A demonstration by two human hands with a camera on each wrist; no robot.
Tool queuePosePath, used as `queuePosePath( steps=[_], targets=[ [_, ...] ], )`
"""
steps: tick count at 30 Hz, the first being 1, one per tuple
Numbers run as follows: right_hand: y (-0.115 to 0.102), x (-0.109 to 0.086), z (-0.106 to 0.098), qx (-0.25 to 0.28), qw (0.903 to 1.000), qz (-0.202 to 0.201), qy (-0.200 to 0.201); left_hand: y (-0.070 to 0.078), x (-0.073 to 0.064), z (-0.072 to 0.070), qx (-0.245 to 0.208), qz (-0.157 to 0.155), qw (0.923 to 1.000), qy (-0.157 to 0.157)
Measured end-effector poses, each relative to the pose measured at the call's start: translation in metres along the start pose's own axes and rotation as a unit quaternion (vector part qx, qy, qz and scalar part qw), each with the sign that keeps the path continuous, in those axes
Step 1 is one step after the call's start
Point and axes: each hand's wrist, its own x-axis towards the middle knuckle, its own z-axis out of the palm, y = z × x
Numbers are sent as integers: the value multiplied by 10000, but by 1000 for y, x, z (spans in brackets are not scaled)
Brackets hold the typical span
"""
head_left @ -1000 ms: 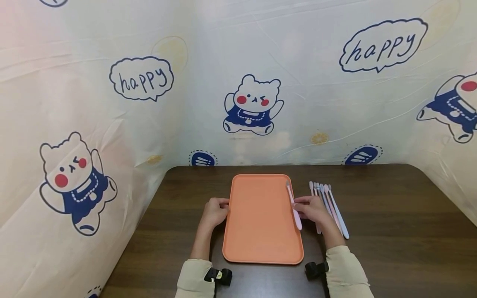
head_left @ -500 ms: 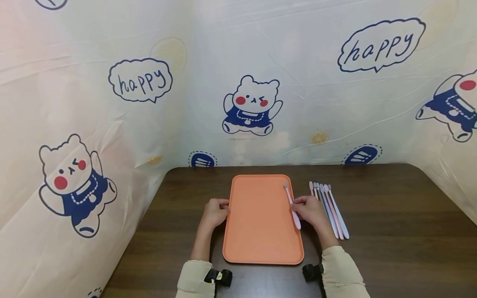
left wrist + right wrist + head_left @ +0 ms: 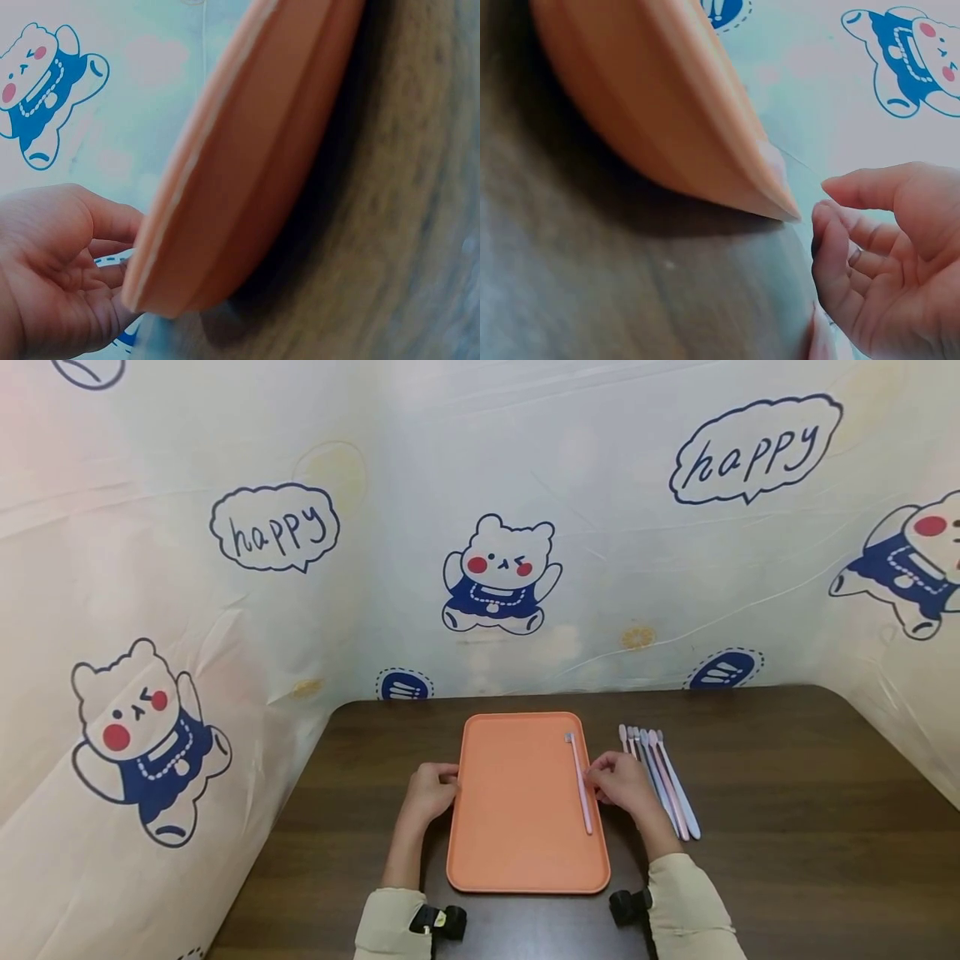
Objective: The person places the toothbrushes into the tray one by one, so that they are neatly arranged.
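Note:
An orange tray (image 3: 517, 827) lies on the brown table. Along its right side rests a pink toothbrush (image 3: 581, 789), head toward the far end and handle toward the near end. My left hand (image 3: 431, 789) holds the tray's left edge, the thumb and fingers around the rim (image 3: 169, 202) in the left wrist view. My right hand (image 3: 622, 783) is at the tray's right edge, beside the toothbrush. In the right wrist view this hand (image 3: 892, 247) has loosely bent fingers with nothing between thumb and forefinger, a small gap away from the tray (image 3: 667, 112).
Several more toothbrushes (image 3: 675, 785), pink and blue, lie side by side right of the tray, partly behind my right hand. The table (image 3: 795, 827) reaches back to a printed curtain (image 3: 615, 560) with bears, which also hangs along both sides.
My right hand has let go of the pink toothbrush, which moved left from the tray's right rim and now lies inside the tray. The left hand has stayed at the left edge.

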Motion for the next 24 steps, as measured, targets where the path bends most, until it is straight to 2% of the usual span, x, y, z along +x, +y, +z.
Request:
queuePosePath(
  steps=[4, 9, 18, 24],
  targets=[
    [1, 1, -6, 121, 9998, -51, -122, 1, 0, 0, -39, 0, 10000, 37],
    [2, 0, -18, 28, 9997, -179, -170, 2, -1, -1, -71, 11, 10000, 39],
    [10, -4, -46, 144, 9995, -215, -204, -2, 0, 0, -87, 6, 10000, 14],
    [10, -9, -57, 260, 9991, -124, -307, -2, 0, 0, -126, -2, 9999, -25]
  ],
)
